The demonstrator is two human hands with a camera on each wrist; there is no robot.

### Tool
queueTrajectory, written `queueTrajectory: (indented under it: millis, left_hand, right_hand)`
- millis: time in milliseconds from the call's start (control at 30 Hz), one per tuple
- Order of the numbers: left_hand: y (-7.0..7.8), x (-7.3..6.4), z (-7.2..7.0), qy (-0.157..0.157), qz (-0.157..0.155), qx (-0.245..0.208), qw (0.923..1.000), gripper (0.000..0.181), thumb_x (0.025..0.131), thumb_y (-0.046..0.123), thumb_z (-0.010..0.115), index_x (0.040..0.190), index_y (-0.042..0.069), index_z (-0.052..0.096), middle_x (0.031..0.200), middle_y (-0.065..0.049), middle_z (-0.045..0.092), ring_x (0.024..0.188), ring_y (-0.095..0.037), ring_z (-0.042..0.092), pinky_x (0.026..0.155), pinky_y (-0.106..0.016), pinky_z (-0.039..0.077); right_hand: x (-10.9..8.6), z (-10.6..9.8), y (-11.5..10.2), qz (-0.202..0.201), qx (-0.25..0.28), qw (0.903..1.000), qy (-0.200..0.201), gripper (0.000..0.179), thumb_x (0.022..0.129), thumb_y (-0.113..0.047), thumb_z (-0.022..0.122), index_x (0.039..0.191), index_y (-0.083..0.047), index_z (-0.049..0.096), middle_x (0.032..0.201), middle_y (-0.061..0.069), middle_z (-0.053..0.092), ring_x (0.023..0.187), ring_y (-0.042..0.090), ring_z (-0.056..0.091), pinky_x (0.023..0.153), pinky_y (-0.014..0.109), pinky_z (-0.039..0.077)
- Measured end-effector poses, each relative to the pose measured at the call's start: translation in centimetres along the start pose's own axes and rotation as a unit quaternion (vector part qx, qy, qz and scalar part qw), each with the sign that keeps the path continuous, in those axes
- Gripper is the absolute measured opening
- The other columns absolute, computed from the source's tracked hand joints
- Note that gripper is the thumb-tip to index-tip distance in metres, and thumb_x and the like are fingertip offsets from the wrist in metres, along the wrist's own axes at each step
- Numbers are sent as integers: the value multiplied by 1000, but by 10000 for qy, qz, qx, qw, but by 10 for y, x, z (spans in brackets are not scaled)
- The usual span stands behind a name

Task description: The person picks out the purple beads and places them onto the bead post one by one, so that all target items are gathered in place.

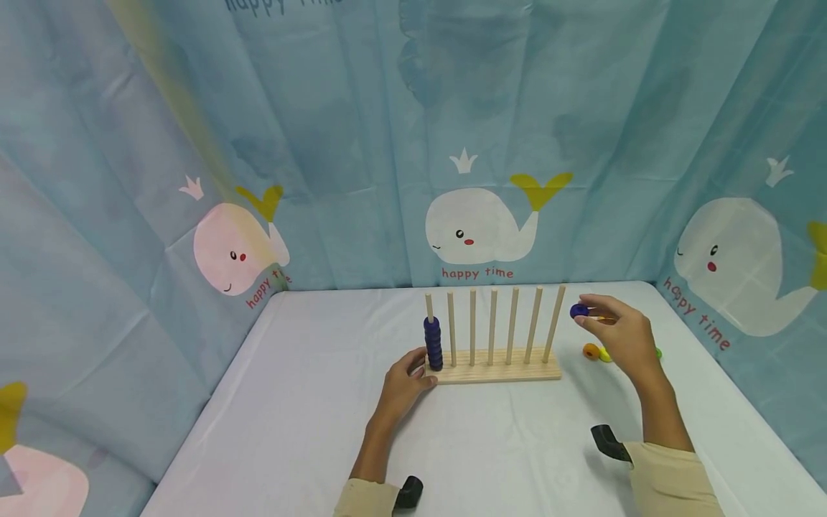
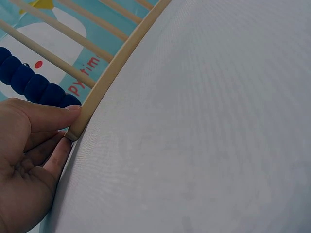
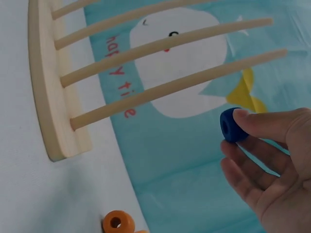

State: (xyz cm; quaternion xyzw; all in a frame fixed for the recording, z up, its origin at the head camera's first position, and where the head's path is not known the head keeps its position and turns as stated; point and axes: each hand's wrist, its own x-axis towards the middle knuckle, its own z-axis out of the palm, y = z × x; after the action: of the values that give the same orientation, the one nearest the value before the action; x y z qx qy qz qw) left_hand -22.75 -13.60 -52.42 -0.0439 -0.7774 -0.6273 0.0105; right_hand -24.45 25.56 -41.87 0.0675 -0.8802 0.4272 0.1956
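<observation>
A wooden peg rack (image 1: 497, 372) with several upright pegs stands on the white table. Dark blue beads (image 1: 433, 346) are stacked on its leftmost peg; the other pegs carry none. My left hand (image 1: 399, 388) holds the left end of the base, and in the left wrist view the thumb lies beside the lowest bead. Between thumb and fingers, my right hand (image 1: 622, 336) pinches a single blue bead (image 3: 232, 126), raised just right of the rightmost peg's top and apart from it. The bead's hole shows in the right wrist view.
An orange bead (image 1: 591, 351), a yellow bead (image 1: 604, 355) and a green bead (image 1: 659, 353) lie on the table (image 1: 310, 402) near the right hand, which partly hides that area. A whale-printed blue curtain (image 1: 362, 215) hangs behind the table and along its sides.
</observation>
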Motion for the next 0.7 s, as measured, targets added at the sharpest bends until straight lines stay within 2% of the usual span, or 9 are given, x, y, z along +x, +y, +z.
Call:
queueTrajectory:
  millis: [233, 433, 533, 633, 700]
  left_hand:
    - [2, 0, 0, 26, -107, 163, 9998, 65, 90, 2, 77, 151, 3, 56, 153, -20, 58, 145, -37, 54, 118, -32, 50]
    - [0, 0, 0, 30, -81, 186, 9998, 65, 89, 1, 77, 151, 2, 56, 153, -21, 58, 145, -37, 54, 118, -33, 51]
    - [0, -1, 0, 18, -54, 185, 9998, 65, 89, 0, 77, 151, 2, 56, 153, -21, 58, 145, -37, 53, 118, -33, 51]
    - [0, 0, 0, 5, -75, 184, 9998, 65, 90, 1, 77, 151, 3, 55, 153, -19, 58, 146, -35, 53, 118, -30, 51]
    - [0, 0, 0, -1, -96, 187, 9998, 65, 91, 2, 77, 152, 4, 55, 154, -18, 57, 146, -34, 53, 118, -29, 50]
  right_hand:
    - [1, -3, -9, -127, 27, 9996, 234, 39, 104, -20, 71, 139, -3, 68, 128, 23, 72, 114, 42, 69, 88, -8, 42]
    - [4, -6, -17, -183, 48, 9991, 386, 40, 104, -23, 71, 139, -4, 68, 131, 22, 71, 115, 39, 70, 88, -6, 44]
    - [7, -7, -23, -278, 131, 9981, 528, 39, 103, -23, 72, 138, -5, 69, 130, 21, 72, 108, 16, 72, 87, -5, 47]
    - [10, -10, -29, -380, 230, 9967, 684, 39, 103, -24, 73, 137, -5, 70, 127, 21, 72, 99, -10, 64, 85, -3, 49]
    - [12, -11, -33, -451, 301, 9955, 771, 39, 102, -24, 74, 137, -6, 70, 126, 22, 73, 96, -19, 58, 85, -3, 50]
